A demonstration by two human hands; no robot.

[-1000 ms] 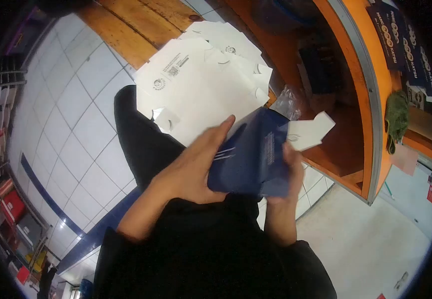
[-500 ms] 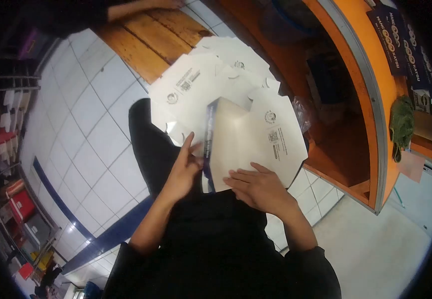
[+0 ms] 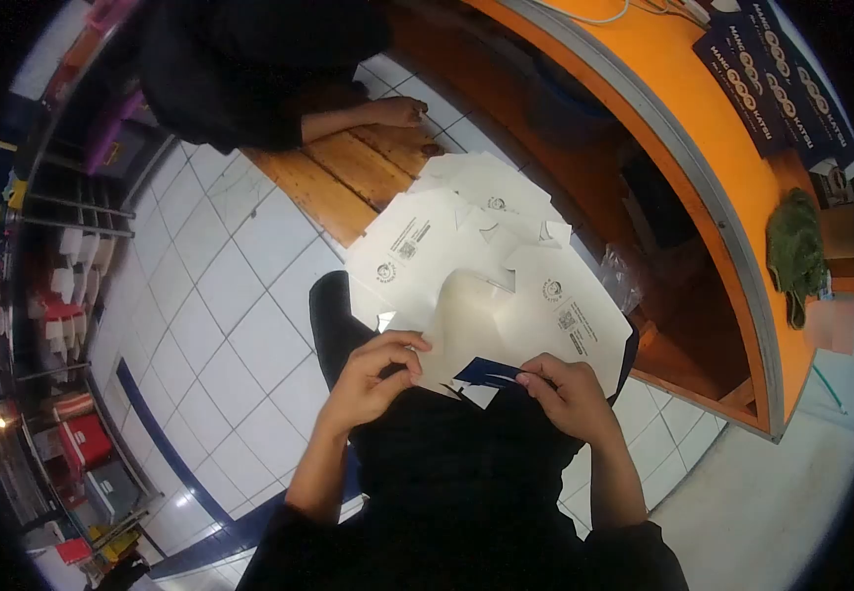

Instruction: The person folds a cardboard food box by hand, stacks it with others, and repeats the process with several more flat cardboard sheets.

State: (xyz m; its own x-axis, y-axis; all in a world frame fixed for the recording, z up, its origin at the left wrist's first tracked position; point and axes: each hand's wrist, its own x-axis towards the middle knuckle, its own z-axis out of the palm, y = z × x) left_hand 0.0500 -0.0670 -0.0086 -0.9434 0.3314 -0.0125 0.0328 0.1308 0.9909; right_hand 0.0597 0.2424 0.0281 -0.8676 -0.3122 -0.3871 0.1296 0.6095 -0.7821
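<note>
A partly folded paper food box, white inside, lies over my lap. My left hand is closed, its thumb and fingers pinching the box's near left edge. At the near right, my right hand grips a dark blue end flap of the same box between thumb and fingers. The box's left side stands bent up and its right panel lies spread out. Several flat white box blanks, printed with a logo and a square code, lie under and beyond it.
A wooden bench stands ahead; another person's hand rests over its far end. To the right curves an orange counter with dark printed boxes and a green cloth. Shelving lines the left.
My right hand has moved from the box's inside panel to its blue near flap. My left hand has closed on the near left edge. More of the other person shows.
</note>
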